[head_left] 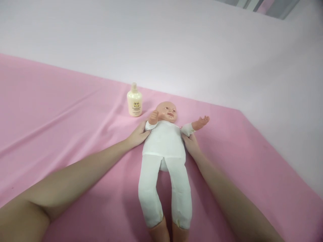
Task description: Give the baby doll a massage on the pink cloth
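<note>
Both hands, left hand [138, 135] and right hand [191, 144], fingers flat against doll [164, 144] flanks, gripping nothing; sideways shove risks toppling lotion bottle [134, 100] at 11 o'clock.

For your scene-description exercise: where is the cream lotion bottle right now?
In the head view, the cream bottle stands upright on the pink sheet, left of centre, just beyond the left hand and beside the doll's head.

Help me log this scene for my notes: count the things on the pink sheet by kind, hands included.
Baby doll, in white clothes, lying on its back: 1
Cream lotion bottle, upright beside the doll's head: 1
Person's hands, left hand and right hand, one at each side of the doll's torso: 2
Pink sheet under everything: 1
Total: 5
</note>
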`<action>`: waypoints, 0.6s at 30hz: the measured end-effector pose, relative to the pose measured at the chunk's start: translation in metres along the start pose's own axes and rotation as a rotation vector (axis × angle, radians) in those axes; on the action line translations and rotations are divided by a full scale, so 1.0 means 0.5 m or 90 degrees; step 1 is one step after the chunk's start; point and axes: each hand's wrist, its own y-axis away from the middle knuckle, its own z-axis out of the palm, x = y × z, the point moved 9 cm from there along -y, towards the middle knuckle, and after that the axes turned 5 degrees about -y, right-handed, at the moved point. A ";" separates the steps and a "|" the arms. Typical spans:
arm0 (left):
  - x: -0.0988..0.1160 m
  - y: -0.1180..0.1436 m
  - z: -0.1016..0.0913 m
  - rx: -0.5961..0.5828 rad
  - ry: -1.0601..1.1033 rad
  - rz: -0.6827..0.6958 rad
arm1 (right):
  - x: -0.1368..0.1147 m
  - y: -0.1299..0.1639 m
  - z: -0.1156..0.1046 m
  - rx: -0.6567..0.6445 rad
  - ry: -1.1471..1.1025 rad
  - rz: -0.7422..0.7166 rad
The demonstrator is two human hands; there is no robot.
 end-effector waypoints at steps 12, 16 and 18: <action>0.007 0.001 0.000 0.006 -0.011 0.022 | 0.011 -0.009 0.001 0.005 0.015 -0.030; 0.009 0.001 -0.001 0.003 -0.012 0.015 | 0.014 -0.007 -0.001 0.009 0.021 -0.025; 0.010 0.002 -0.001 -0.001 -0.013 0.013 | 0.012 -0.006 -0.002 0.015 0.010 -0.024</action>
